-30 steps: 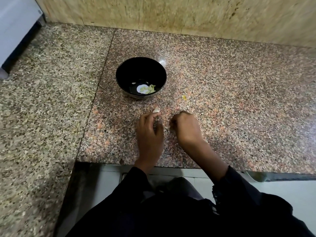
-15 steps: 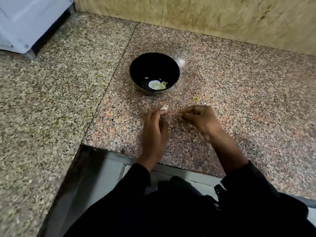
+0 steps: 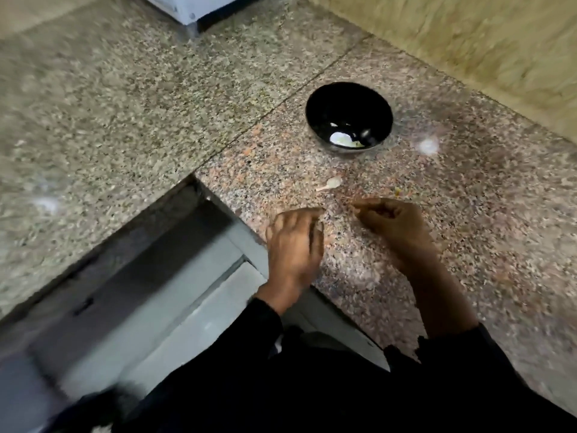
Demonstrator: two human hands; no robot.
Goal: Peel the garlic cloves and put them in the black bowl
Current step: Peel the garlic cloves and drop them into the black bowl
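The black bowl (image 3: 315, 120) stands on the pink granite counter (image 3: 468, 229) and holds a few pale peeled garlic pieces (image 3: 342, 139). One small garlic clove (image 3: 332, 182) with a thin tail lies on the counter between the bowl and my hands, touching neither. My left hand (image 3: 293, 245) hovers over the counter's near corner with fingers loosely bent and nothing visible in it. My right hand (image 3: 390, 223) is curled, thumb against forefinger, and seems to pinch a thin pale sliver of garlic skin. The whole view is blurred.
A tiny yellowish scrap (image 3: 397, 191) lies just beyond my right hand. A grey granite slab (image 3: 109, 104) adjoins on the left, with a white appliance (image 3: 193, 7) at its far end. The counter edge drops to a grey recess (image 3: 140, 292) beside my left hand. A yellowish wall (image 3: 484, 42) runs behind.
My hands, which met at their fingertips, have drawn apart. The clove that sat at my left fingertips now lies clear of them. The view has swung left and tilted.
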